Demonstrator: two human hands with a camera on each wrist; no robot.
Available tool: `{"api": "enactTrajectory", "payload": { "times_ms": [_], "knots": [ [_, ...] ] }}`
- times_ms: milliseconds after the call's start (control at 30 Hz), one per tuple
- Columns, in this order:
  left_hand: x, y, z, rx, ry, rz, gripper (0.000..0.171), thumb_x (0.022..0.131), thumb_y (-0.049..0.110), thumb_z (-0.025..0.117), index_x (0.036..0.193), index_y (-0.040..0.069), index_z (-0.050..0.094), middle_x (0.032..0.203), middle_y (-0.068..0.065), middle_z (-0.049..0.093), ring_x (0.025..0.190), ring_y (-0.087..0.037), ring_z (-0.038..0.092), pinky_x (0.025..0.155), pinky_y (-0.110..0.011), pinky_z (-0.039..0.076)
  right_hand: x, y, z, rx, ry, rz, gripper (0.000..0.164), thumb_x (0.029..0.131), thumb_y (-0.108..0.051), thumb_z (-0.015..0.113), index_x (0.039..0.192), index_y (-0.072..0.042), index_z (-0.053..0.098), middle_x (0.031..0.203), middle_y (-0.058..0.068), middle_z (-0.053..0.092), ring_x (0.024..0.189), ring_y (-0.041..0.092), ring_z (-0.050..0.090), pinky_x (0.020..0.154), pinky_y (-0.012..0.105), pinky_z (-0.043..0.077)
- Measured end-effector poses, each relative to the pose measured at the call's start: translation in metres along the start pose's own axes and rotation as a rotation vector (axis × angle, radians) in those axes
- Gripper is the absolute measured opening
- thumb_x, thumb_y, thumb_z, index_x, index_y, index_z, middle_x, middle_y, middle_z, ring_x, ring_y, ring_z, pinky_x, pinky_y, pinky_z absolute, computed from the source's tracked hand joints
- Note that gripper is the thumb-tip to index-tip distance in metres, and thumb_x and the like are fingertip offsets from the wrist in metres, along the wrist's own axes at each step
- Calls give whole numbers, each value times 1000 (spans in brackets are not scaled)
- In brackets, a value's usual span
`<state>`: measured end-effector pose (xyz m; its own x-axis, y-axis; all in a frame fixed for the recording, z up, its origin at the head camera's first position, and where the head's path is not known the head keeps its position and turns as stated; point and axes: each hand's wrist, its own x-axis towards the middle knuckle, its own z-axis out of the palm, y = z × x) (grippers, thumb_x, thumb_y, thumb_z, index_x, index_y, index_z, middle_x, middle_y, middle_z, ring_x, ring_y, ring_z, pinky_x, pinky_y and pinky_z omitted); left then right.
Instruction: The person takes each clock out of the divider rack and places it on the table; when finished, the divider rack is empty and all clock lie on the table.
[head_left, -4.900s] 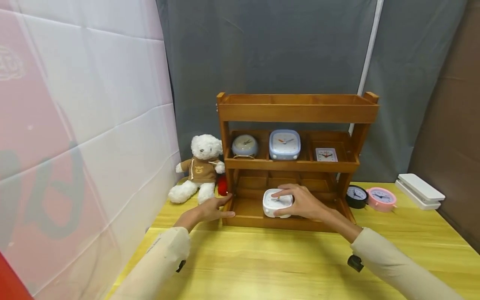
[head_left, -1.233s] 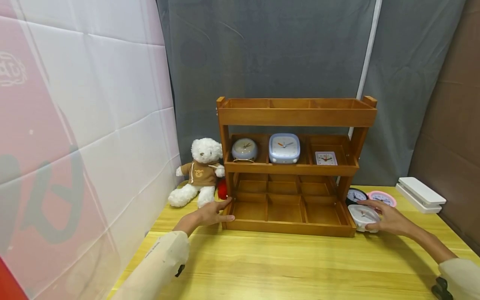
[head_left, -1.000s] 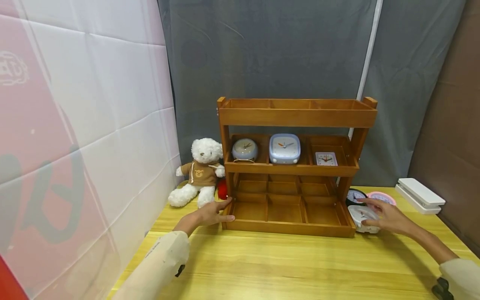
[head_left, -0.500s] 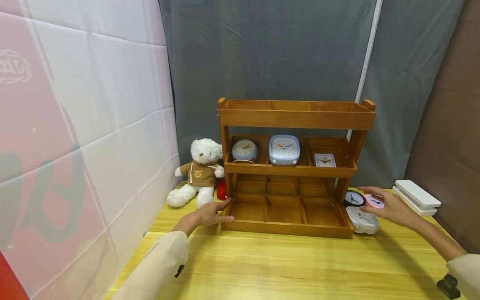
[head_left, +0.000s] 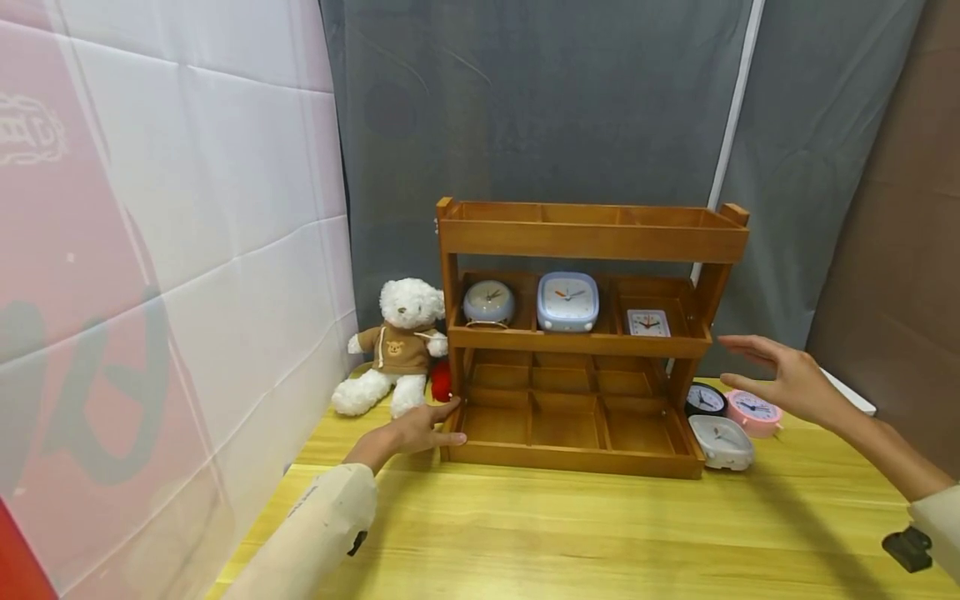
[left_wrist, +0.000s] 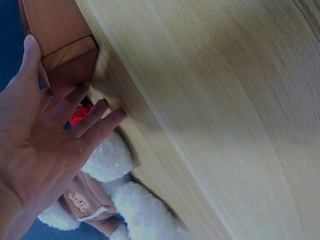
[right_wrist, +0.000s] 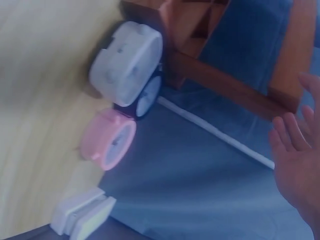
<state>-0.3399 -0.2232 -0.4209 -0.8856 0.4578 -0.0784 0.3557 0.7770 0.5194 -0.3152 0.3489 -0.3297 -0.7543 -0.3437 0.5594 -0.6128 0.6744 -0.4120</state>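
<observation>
A brown three-tier wooden shelf (head_left: 573, 463) stands on the table. At its lower left corner, my left hand (head_left: 411, 432) rests with fingers straight and thumb along the front. My right hand (head_left: 787, 382) hovers off the shelf's right side, fingers extended and holding nothing. Below it on the table stand a white alarm clock (head_left: 722, 442), a black round clock (head_left: 706, 400) and a pink round clock (head_left: 753, 414). The middle tier carries a round grey-blue clock (head_left: 489, 303), a larger blue-rimmed clock (head_left: 567, 302) and a small white square clock (head_left: 648, 323).
A white teddy bear (head_left: 403, 354) in a brown hoodie sits left of the shelf, with a red object (head_left: 441, 381) behind it. A white flat device (right_wrist: 82, 212) lies at the far right. Grey curtain (head_left: 562, 100) hangs behind, and a pale fabric wall (head_left: 247, 208) stands at left.
The white alarm clock went from the shelf's bottom tier to the table at right. My right hand let go of it and rose. My left hand stayed at the shelf corner.
</observation>
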Motion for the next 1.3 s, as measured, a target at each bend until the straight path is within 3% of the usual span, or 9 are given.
{"api": "enactTrajectory", "payload": {
  "times_ms": [167, 333, 567, 733, 967, 1033, 1100, 1200, 1300],
  "knots": [
    [-1, -1, 0, -7, 1, -8, 83, 101, 41, 69, 163, 2, 30, 157, -26, 44, 143, -40, 45, 116, -53, 38, 14, -16, -5, -5, 0, 27, 56, 87, -11, 86, 140, -13, 66, 139, 12, 64, 117, -22, 47, 91, 0, 39],
    [-2, -2, 0, -7, 1, -8, 83, 101, 41, 69, 163, 2, 29, 156, -26, 44, 143, -40, 45, 116, -53, 39, 32, -29, -4, -26, 8, -30, 54, 89, -12, 84, 139, -8, 65, 138, 15, 64, 117, -19, 50, 91, 0, 40],
    [-1, -3, 0, -8, 4, -9, 83, 101, 40, 69, 163, 2, 30, 156, -26, 45, 143, -40, 45, 116, -53, 39, 58, -47, 7, 0, 13, -31, 51, 92, -13, 82, 139, -5, 64, 138, 17, 64, 123, 32, 62, 97, 3, 41],
    [0, -2, 1, -12, 0, -13, 83, 101, 42, 69, 163, 3, 30, 157, -25, 44, 144, -39, 45, 116, -53, 38, 74, -54, 18, 10, -6, -53, 48, 94, -15, 80, 138, -3, 65, 135, 18, 65, 122, 39, 61, 103, 18, 48],
    [0, -1, 1, -7, 0, -5, 83, 101, 42, 69, 163, 4, 30, 156, -26, 45, 143, -39, 46, 116, -52, 40, 91, -56, 31, -25, -20, -32, 43, 94, -17, 79, 132, 0, 68, 131, 25, 66, 122, 45, 61, 102, 57, 50],
    [0, -1, 1, -5, 1, 0, 83, 101, 42, 69, 163, 3, 31, 156, -26, 45, 142, -40, 46, 116, -52, 40, 94, -56, 34, -48, -20, -11, 42, 94, -18, 79, 131, 0, 69, 131, 26, 67, 109, 42, 66, 95, 56, 55],
    [0, -2, 1, -4, 1, 0, 83, 100, 43, 69, 163, 3, 31, 156, -26, 44, 142, -40, 47, 116, -52, 40, 97, -56, 37, -66, -23, 12, 42, 95, -20, 79, 131, -1, 70, 130, 25, 67, 85, 32, 66, 79, 46, 56],
    [0, -2, 1, -2, 3, -1, 83, 100, 43, 69, 163, 3, 31, 157, -26, 44, 143, -40, 46, 116, -52, 39, 102, -56, 41, -80, -35, 40, 42, 96, -23, 78, 131, -2, 70, 123, 25, 69, 56, 16, 45, 58, 34, 41],
    [0, -2, 1, 0, 5, -3, 83, 100, 43, 69, 163, 3, 31, 156, -26, 45, 143, -40, 46, 116, -52, 39, 106, -55, 46, -88, -56, 65, 43, 97, -25, 77, 132, -1, 69, 114, 25, 69, 47, 10, 35, 52, 29, 36]
  ]
}}
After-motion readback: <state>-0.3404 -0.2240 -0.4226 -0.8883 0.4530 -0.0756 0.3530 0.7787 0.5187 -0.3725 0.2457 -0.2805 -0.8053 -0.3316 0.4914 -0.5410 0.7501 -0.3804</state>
